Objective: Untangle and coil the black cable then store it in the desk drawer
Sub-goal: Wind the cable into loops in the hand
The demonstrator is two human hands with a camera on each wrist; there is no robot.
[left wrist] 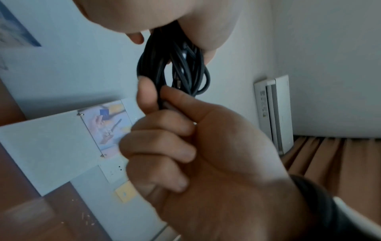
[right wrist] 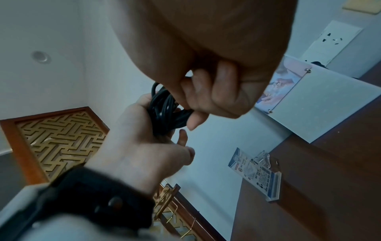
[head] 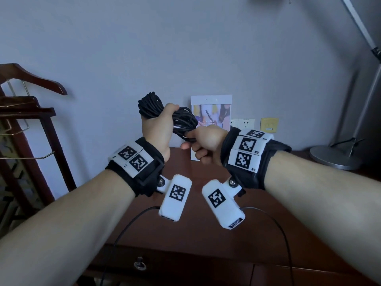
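Head view: the left hand (head: pixel 158 129) has its grip wrapped round the middle of the black cable (head: pixel 150 106), which is gathered into a bundle of loops and held in the air above the table (head: pixel 206 234). The right hand (head: pixel 206 145) pinches a strand at the bundle's lower end between thumb and forefinger, its other fingers curled; the left wrist view confirms this pinch on the cable (left wrist: pixel 175 68). The loops stand out on both sides of the left fist, uneven rather than neatly coiled.

Assessment: the cable appears light, limp and springy, so loops are likely to slip or reopen if the fist loosens. Best hold is across all loops at mid-bundle, as now, with the free end controlled separately. The drawer (head: pixel 175 265) at the table's front, with a ring pull (head: pixel 140 265), appears closed. A framed card (head: pixel 212 112) stands at the wall behind.
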